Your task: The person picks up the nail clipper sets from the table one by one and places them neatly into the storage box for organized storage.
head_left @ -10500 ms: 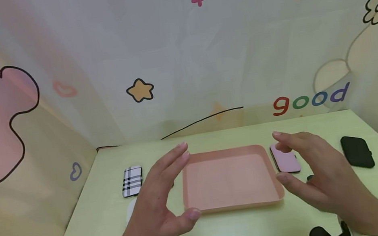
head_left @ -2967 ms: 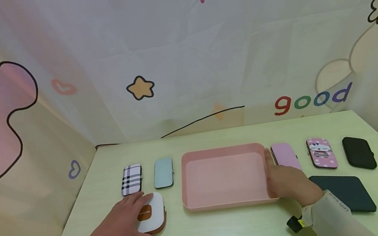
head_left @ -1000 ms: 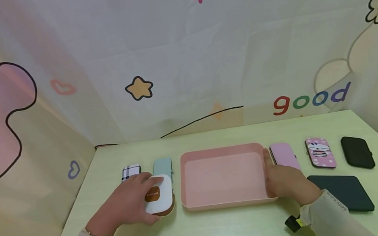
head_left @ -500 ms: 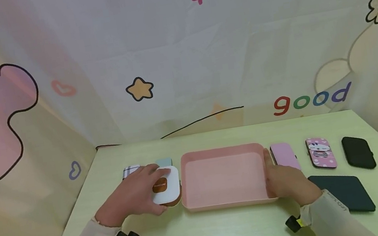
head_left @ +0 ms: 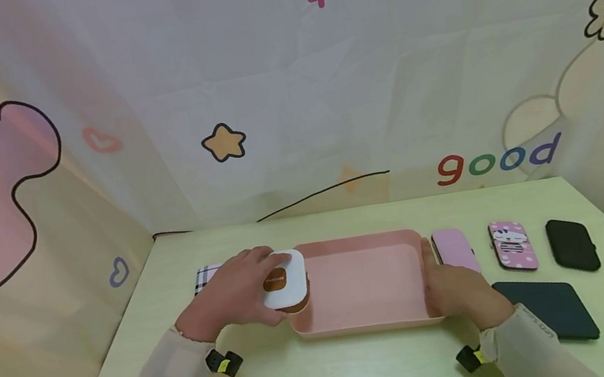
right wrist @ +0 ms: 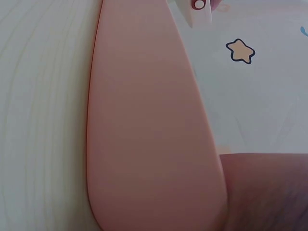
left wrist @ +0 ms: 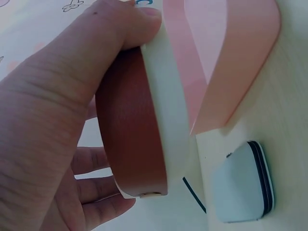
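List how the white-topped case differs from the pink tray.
The white-topped case is smaller; the pink tray is larger. The case is white and brown; the tray is plain pink. The left hand holds the case up by the tray's left edge; the tray rests on the table. Both have rounded corners.

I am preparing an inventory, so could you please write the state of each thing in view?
White-and-brown square case: closed, held in left hand.
Pink rectangular tray: upright, right hand touching it.
White plaid case: partly hidden, cannot tell.
Pale-blue rectangular case: closed.
Lilac rectangular case: closed.
Pink cartoon-print rectangular case: closed.
Black rectangular case: closed.
Dark flat rectangular object: partly hidden, cannot tell.
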{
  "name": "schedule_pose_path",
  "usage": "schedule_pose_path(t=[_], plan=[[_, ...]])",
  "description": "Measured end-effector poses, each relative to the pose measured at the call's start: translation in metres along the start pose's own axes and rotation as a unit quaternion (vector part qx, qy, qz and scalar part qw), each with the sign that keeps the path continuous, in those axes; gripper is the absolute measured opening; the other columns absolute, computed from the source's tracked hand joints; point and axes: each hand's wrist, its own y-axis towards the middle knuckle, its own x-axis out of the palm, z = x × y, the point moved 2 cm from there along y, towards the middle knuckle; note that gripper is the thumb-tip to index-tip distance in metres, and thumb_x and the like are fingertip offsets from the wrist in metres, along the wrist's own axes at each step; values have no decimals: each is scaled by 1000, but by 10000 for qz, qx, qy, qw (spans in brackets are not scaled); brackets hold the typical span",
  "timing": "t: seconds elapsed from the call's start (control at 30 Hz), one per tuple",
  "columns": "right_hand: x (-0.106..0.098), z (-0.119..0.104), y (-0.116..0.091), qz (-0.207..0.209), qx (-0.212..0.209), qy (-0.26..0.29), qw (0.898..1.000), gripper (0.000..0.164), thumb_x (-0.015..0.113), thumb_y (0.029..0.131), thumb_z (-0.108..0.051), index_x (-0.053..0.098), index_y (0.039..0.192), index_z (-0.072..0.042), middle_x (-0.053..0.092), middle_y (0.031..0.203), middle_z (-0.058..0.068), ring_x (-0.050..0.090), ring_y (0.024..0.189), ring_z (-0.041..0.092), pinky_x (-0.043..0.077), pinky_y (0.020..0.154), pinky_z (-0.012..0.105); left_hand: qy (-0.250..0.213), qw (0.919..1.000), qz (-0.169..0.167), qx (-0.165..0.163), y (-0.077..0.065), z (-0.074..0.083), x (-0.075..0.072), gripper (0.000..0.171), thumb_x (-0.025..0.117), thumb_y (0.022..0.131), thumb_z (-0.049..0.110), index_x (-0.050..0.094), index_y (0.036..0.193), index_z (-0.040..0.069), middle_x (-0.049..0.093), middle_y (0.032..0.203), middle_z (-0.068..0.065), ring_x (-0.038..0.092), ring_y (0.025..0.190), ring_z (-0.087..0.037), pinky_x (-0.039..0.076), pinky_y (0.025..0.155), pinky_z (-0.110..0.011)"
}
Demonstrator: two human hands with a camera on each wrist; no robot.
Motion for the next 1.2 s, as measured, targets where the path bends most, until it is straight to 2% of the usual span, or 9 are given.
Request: schedule_pose_path(t=[0.23, 0.5, 0.83, 1.07, 1.2], plan=[[2, 1, 0, 87, -46, -47, 9999, 95, 54, 93, -15, -15, 157, 1, 48, 58, 1, 38, 46, 16, 29, 47, 29, -57, 10000, -63, 19, 16, 5, 4, 88, 76, 67, 64, 53, 142, 24, 55, 135, -1, 56, 115, -20, 51, 90, -36], [2, -1, -2, 97, -79, 48, 9999, 94, 52, 93, -14, -16, 156, 1, 47, 56, 1, 35, 46, 16, 26, 47, 30, -170, 9998, -105, -12, 31, 11, 8, 88, 76, 66, 62, 52, 143, 26, 55, 135, 2, 56, 112, -17, 50, 90, -35], [0, -2, -2, -9, 14, 139, 9999, 98, 56, 93, -15, -18, 157, -3, 50, 59, 3, 40, 46, 17, 30, 47, 29, -139, 9998, -140, 49, 49, 17, 13, 86, 72, 67, 67, 52, 141, 28, 56, 127, 7, 54, 102, -12, 49, 87, -31], [1, -1, -2, 10, -62, 93, 9999, 100, 57, 91, -14, -17, 156, -1, 47, 56, 1, 34, 45, 15, 26, 46, 28, -165, 9994, -285, 81, 59, 20, 15, 88, 74, 66, 64, 52, 142, 27, 57, 128, 3, 57, 102, -16, 50, 86, -34], [0, -1, -1, 1, -22, 32, 10000, 100, 56, 91, -14, -17, 156, -1, 47, 57, 1, 36, 46, 15, 27, 46, 29, -58, 9994, -320, 94, 67, 20, 16, 88, 73, 67, 65, 51, 143, 27, 58, 131, 2, 58, 106, -18, 50, 89, -35]])
